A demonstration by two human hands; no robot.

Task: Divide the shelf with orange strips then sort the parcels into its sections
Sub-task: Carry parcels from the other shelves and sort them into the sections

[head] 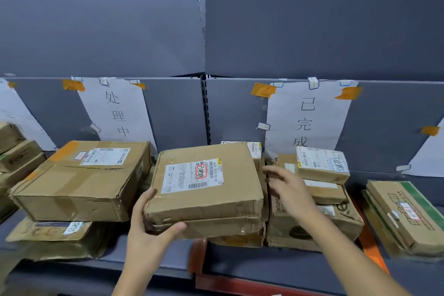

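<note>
The flat cardboard parcel (206, 185) sits at centre frame, resting on a lower parcel stack (237, 235) on the grey shelf (264, 262). Its shipping label (193, 174), marked in red, faces up.

Grip state: the left hand (149, 230) holds the parcel's near-left corner, fingers along the left side and thumb on the front edge. The right hand (288, 190) hovers just right of the parcel with straight, spread fingers and holds nothing; whether it touches the parcel edge cannot be told.

An orange strip (199, 255) runs front to back on the shelf below the parcel; a second orange strip (370, 243) lies at lower right. The paper sign "处理中" (117, 113) hangs at left of centre, the paper sign "已完成" (306, 122) at right of centre.

Step in hand, as judged: seating this parcel in the section under the right-hand sign.

Procedure:
- Bring the right hand to the right edge so both sides are supported.
- Square the parcel over the stack beneath, right of the strip below it.
- Keep the label upward and readable.
- Avoid nudging the small parcel stack (319, 175) just to the right.
- Release only when the parcel lies flat, since the crumpled front edge may rock.
</note>
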